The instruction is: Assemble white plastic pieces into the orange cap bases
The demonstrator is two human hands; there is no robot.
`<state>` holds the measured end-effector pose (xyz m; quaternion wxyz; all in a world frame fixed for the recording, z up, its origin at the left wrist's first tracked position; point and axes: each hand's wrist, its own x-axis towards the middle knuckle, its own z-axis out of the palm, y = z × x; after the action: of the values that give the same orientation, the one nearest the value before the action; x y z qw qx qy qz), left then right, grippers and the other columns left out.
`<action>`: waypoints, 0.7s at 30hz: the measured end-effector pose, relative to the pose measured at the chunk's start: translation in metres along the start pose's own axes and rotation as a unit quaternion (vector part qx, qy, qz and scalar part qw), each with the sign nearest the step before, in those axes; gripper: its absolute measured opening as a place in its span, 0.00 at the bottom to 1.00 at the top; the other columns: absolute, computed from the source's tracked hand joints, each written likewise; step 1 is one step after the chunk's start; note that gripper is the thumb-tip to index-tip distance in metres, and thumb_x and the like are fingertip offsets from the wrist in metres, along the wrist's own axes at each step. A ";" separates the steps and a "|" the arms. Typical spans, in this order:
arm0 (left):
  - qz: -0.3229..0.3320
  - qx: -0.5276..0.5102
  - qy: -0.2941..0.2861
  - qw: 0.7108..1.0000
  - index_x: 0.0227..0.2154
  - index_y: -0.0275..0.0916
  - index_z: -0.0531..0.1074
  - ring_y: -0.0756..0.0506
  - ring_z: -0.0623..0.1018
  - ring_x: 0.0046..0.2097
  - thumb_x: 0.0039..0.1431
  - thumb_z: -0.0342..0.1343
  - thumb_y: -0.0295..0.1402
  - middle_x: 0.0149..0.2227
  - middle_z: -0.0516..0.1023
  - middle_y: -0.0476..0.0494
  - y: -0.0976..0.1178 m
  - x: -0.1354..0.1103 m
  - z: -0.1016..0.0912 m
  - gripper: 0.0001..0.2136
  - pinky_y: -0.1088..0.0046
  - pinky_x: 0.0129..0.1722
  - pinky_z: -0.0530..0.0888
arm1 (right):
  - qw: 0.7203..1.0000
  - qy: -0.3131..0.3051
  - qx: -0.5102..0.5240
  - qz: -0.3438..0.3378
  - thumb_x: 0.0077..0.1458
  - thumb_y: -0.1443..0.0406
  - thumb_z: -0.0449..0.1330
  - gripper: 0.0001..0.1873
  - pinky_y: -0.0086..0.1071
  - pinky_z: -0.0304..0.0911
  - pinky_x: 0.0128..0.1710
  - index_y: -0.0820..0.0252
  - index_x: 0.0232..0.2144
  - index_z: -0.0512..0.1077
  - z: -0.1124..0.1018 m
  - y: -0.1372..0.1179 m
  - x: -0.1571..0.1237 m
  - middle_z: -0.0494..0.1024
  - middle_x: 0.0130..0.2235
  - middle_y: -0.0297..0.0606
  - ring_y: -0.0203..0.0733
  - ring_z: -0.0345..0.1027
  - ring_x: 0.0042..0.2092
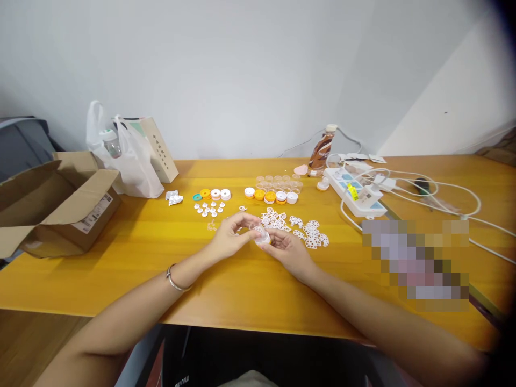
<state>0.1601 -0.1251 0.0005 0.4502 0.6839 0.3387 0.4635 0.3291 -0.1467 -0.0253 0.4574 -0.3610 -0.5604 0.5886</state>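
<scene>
Over the middle of the table, both hands are closed on one small round piece with a clear plastic top and a white lower part. My left hand grips its clear side with thumb and fingers. From the other side, my right hand pinches the white part. Fingers partly cover the piece. White flat cut-out pieces lie beside and behind the right hand. Behind the hands are white and orange round caps and clear plastic cups in rows. Small white knobs lie beyond the left hand.
An open cardboard box and a white plastic bag stand at the left. Foil scraps lie near them. At the right are a drink bottle, a power strip with looping cables, and a blurred-out item.
</scene>
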 end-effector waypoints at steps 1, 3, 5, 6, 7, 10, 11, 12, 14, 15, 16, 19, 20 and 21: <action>-0.004 0.017 0.017 1.000 0.34 0.35 0.70 0.49 0.74 0.36 0.46 0.62 0.33 0.33 0.75 0.45 -0.001 -0.001 0.003 0.13 0.72 0.40 0.70 | 1.000 0.014 -0.024 -0.013 0.44 0.62 0.64 0.13 0.33 0.60 0.37 0.55 0.35 0.73 0.000 0.001 0.000 0.76 0.33 0.33 0.37 0.67 0.34; -0.021 0.042 0.049 0.998 0.32 0.35 0.69 0.50 0.72 0.34 0.44 0.63 0.34 0.31 0.74 0.46 -0.002 -0.002 0.007 0.13 0.72 0.37 0.69 | 0.997 0.038 -0.068 -0.027 0.44 0.61 0.63 0.11 0.32 0.60 0.35 0.54 0.34 0.72 0.000 0.003 0.000 0.75 0.31 0.32 0.37 0.66 0.32; -0.041 0.047 0.065 0.996 0.30 0.35 0.68 0.50 0.72 0.31 0.44 0.63 0.36 0.29 0.74 0.47 -0.004 -0.002 0.009 0.13 0.73 0.35 0.69 | 0.995 0.044 -0.083 -0.026 0.44 0.62 0.63 0.10 0.32 0.59 0.33 0.54 0.33 0.73 0.000 0.003 0.000 0.75 0.30 0.32 0.37 0.66 0.30; -0.047 0.041 0.065 0.996 0.30 0.35 0.68 0.50 0.72 0.31 0.45 0.63 0.36 0.29 0.74 0.46 -0.004 -0.001 0.008 0.13 0.72 0.35 0.69 | 0.996 0.039 -0.075 -0.020 0.44 0.62 0.64 0.10 0.32 0.59 0.32 0.54 0.33 0.73 0.000 0.003 0.001 0.75 0.29 0.32 0.37 0.65 0.30; -0.050 0.030 0.057 0.997 0.30 0.35 0.69 0.50 0.72 0.32 0.45 0.62 0.36 0.30 0.74 0.46 -0.005 0.000 0.007 0.12 0.72 0.35 0.69 | 0.998 0.031 -0.061 -0.011 0.44 0.62 0.64 0.10 0.32 0.59 0.32 0.55 0.33 0.73 0.000 0.002 0.001 0.75 0.29 0.32 0.36 0.65 0.29; -0.050 -0.028 -0.006 0.998 0.35 0.35 0.71 0.48 0.74 0.37 0.49 0.60 0.35 0.34 0.76 0.43 -0.003 0.002 0.000 0.11 0.69 0.40 0.70 | 1.000 0.009 -0.006 0.028 0.43 0.61 0.64 0.10 0.30 0.57 0.30 0.58 0.31 0.74 0.001 -0.002 0.001 0.73 0.26 0.31 0.34 0.62 0.27; -0.048 -0.050 -0.031 0.997 0.37 0.35 0.72 0.47 0.75 0.39 0.50 0.59 0.35 0.37 0.76 0.42 -0.002 0.003 -0.003 0.11 0.68 0.42 0.70 | 0.999 0.005 0.012 0.040 0.44 0.61 0.64 0.09 0.30 0.56 0.28 0.58 0.30 0.74 0.001 -0.003 0.001 0.72 0.24 0.31 0.33 0.60 0.25; -0.045 -0.071 -0.054 0.995 0.38 0.36 0.72 0.46 0.75 0.41 0.52 0.58 0.35 0.39 0.76 0.41 -0.001 0.004 -0.005 0.12 0.68 0.43 0.69 | 0.998 0.000 0.033 0.049 0.44 0.60 0.64 0.09 0.29 0.56 0.27 0.59 0.29 0.74 0.001 -0.004 0.001 0.71 0.23 0.31 0.32 0.59 0.24; -0.035 -0.096 -0.092 0.990 0.42 0.38 0.71 0.45 0.74 0.45 0.55 0.55 0.34 0.44 0.75 0.41 0.001 0.004 -0.009 0.12 0.67 0.46 0.68 | 0.995 -0.011 0.077 0.062 0.44 0.59 0.64 0.09 0.28 0.55 0.27 0.60 0.27 0.75 0.002 -0.005 0.001 0.71 0.24 0.32 0.31 0.59 0.25; -0.030 -0.102 -0.109 0.988 0.43 0.38 0.71 0.44 0.73 0.46 0.56 0.54 0.35 0.46 0.74 0.41 0.002 0.003 -0.010 0.13 0.67 0.47 0.67 | 0.993 -0.014 0.093 0.065 0.44 0.59 0.64 0.10 0.28 0.56 0.27 0.60 0.27 0.75 0.002 -0.006 0.001 0.72 0.26 0.33 0.31 0.60 0.25; -0.025 -0.104 -0.121 0.987 0.45 0.39 0.70 0.44 0.72 0.48 0.57 0.53 0.35 0.47 0.73 0.41 0.003 0.003 -0.010 0.13 0.67 0.48 0.67 | 0.992 -0.013 0.104 0.065 0.43 0.59 0.64 0.10 0.28 0.56 0.28 0.60 0.27 0.75 0.002 -0.006 0.001 0.72 0.27 0.33 0.31 0.60 0.26; -0.021 -0.094 -0.097 0.991 0.47 0.40 0.68 0.45 0.70 0.49 0.55 0.55 0.34 0.50 0.70 0.42 0.002 0.002 -0.006 0.16 0.69 0.49 0.66 | 0.992 0.002 0.104 0.066 0.42 0.60 0.66 0.11 0.28 0.57 0.29 0.59 0.29 0.75 0.003 -0.006 0.001 0.73 0.28 0.33 0.32 0.61 0.27; -0.023 -0.091 -0.072 0.993 0.47 0.40 0.68 0.45 0.70 0.48 0.53 0.57 0.33 0.49 0.70 0.42 0.002 0.001 -0.005 0.17 0.69 0.48 0.66 | 0.993 0.005 0.101 0.066 0.42 0.60 0.66 0.11 0.28 0.57 0.30 0.59 0.30 0.75 0.003 -0.006 0.001 0.72 0.28 0.33 0.32 0.61 0.27; -0.027 -0.093 -0.049 0.994 0.45 0.40 0.68 0.45 0.70 0.47 0.52 0.59 0.32 0.47 0.71 0.42 0.001 0.001 -0.004 0.17 0.70 0.46 0.67 | 0.993 0.004 0.100 0.067 0.42 0.61 0.66 0.11 0.28 0.57 0.30 0.59 0.30 0.75 0.003 -0.006 0.001 0.72 0.28 0.32 0.31 0.61 0.27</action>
<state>0.1572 -0.1233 0.0023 0.5401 0.6516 0.2905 0.4464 0.3271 -0.1467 -0.0186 0.4529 -0.3523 -0.4714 0.6697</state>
